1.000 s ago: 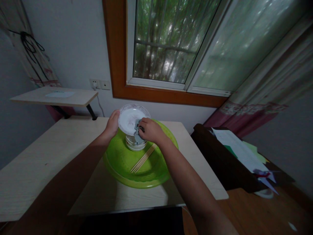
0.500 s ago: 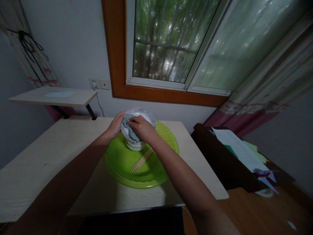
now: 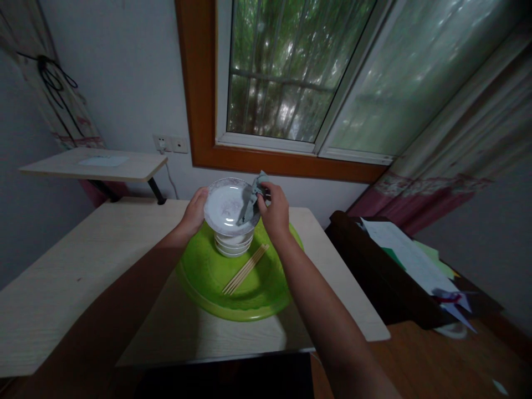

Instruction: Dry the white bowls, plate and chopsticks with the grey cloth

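Observation:
My left hand (image 3: 194,211) grips the left rim of a white plate (image 3: 228,206) with a greyish patterned border, tilted toward me. At the plate's right rim, my right hand (image 3: 274,209) is closed on a grey-green cloth (image 3: 251,200) that lies against the plate's edge and inner face. Just below the plate, a stack of white bowls (image 3: 233,245) stands in a green plastic basin (image 3: 203,288). To the right of the bowls, several light wooden chopsticks (image 3: 245,270) lie together in the basin.
The basin sits on a pale wooden table (image 3: 124,249). A small raised shelf (image 3: 95,166) with a paper on it stands at the back left. Behind are a window (image 3: 291,77) and a wall socket (image 3: 170,144). On the right, papers (image 3: 399,249) rest on dark furniture.
My right hand has moved the cloth from the plate's left and middle to its right rim, uncovering the plate's centre. The plate has shifted slightly left and up.

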A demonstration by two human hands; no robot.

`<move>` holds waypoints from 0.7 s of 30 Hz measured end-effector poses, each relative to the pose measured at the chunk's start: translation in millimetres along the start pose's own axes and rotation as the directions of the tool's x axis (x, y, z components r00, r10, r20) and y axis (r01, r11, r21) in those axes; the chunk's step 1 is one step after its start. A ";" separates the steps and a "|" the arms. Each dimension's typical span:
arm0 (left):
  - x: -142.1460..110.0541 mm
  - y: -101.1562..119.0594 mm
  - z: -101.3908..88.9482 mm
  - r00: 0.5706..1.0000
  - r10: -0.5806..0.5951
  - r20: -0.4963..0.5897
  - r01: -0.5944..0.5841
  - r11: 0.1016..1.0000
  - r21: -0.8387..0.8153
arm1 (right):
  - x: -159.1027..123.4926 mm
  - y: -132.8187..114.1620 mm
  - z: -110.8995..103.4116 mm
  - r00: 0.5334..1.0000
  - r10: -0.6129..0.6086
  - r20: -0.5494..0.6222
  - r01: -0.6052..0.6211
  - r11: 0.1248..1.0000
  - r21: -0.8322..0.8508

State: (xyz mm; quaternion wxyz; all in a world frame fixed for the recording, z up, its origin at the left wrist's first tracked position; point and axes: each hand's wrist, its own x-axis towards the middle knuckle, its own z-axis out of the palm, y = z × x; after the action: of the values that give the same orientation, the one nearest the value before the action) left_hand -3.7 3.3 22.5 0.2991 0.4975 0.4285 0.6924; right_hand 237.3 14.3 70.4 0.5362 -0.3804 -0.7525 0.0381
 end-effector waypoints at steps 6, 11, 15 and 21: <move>-4.3 8.8 -0.1 0.999 0.050 -0.020 -0.048 0.994 0.094 | -1.8 11.9 5.0 0.978 0.022 -0.210 0.007 0.990 0.140; -6.0 11.7 1.8 0.998 0.064 -0.015 -0.062 0.992 0.114 | -3.2 11.0 3.9 0.983 -0.016 -0.184 0.034 0.995 0.091; -6.3 11.0 2.8 0.997 0.077 0.012 -0.078 0.989 0.127 | -4.5 -0.2 6.0 0.993 -0.119 0.029 0.121 0.985 -0.119; -9.9 12.2 3.6 0.994 0.091 0.066 -0.100 0.983 0.153 | -8.1 -15.3 18.5 0.956 -0.030 0.293 0.152 0.903 -0.403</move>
State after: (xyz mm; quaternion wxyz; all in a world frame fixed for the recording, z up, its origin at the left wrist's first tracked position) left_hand 3.1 -9.4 29.6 0.2382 0.5594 0.4482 0.6553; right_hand 214.7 5.0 63.4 0.3312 -0.4417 -0.8281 -0.0971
